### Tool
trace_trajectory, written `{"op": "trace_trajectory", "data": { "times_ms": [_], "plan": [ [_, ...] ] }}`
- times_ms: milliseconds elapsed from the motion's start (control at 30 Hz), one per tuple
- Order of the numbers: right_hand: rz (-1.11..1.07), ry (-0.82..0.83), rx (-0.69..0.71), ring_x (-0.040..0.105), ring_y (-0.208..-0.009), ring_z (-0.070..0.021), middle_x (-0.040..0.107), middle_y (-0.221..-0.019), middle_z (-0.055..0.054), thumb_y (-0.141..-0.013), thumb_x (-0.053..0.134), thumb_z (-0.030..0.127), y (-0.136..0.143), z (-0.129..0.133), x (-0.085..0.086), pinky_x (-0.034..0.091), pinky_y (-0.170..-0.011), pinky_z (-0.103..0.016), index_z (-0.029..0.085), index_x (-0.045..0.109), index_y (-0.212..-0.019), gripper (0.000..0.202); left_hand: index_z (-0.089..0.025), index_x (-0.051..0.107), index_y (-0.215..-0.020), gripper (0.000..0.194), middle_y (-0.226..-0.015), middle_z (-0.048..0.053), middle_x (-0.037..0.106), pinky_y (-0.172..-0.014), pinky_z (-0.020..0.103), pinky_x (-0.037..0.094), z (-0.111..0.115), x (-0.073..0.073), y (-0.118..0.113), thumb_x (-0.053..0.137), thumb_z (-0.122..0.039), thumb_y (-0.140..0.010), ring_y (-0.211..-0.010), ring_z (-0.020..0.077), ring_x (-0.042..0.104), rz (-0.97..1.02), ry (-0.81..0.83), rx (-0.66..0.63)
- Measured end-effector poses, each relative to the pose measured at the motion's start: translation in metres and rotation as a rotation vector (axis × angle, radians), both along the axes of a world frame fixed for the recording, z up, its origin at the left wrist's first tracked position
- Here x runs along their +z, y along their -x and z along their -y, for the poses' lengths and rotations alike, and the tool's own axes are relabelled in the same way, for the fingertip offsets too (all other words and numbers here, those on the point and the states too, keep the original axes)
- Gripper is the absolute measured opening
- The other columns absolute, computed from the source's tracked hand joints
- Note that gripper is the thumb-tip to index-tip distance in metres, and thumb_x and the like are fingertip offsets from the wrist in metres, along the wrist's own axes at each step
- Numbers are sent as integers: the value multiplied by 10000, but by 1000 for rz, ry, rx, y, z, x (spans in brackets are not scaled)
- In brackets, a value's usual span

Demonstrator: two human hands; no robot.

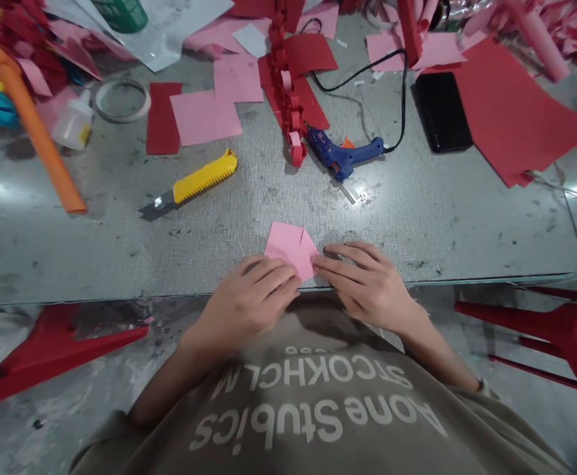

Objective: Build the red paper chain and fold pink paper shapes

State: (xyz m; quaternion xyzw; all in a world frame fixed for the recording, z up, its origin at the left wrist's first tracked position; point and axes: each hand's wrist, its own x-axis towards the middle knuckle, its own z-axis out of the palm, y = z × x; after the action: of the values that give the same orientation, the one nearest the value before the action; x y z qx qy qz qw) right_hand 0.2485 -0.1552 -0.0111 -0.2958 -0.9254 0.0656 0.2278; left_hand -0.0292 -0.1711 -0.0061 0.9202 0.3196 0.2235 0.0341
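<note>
A small piece of pink paper [288,241] with folded corners lies at the table's front edge, right before my body. My left hand [256,293] covers its lower left part, the fingers bent together and pressing on it. At the paper's right corner, my right hand [374,284] pinches the edge with its fingertips, the thumb largely hidden below. Beyond the paper, a yellow box cutter [204,178] lies to the left with its blade out. A blue glue gun [342,155] rests to the right, beside a red and pink paper chain [293,112].
Pink sheets [206,117], a tape roll [122,101] and a glue bottle [74,122] lie at the back left, near an orange strip [45,145]. A black phone [443,112] and a large red sheet [510,105] occupy the right. Red stools [565,330] stand below the table.
</note>
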Motion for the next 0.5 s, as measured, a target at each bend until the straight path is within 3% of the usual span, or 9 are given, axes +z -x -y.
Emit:
{"op": "trace_trajectory", "data": {
  "times_ms": [200,500],
  "plan": [
    [10,5,23,672,-1338,-317,753,-1444,-39,-1017,588,35,-1,-1,1,560,-1102,-524,130,724,-1353,375,-150,706,-1104,122,-1090,60,794,-959,413,532,0,3,1,674,-84,-1006,-1048,242,730,32,65,2],
    [-38,48,38,675,-1316,-347,760,-1432,-38,-1010,626,59,-3,-1,3,568,-1047,-544,152,748,-1300,328,-194,639,-1016,89,-978,32,764,-830,408,476,-4,0,-10,660,-109,-997,-900,231,669,138,124,209]
  ]
}}
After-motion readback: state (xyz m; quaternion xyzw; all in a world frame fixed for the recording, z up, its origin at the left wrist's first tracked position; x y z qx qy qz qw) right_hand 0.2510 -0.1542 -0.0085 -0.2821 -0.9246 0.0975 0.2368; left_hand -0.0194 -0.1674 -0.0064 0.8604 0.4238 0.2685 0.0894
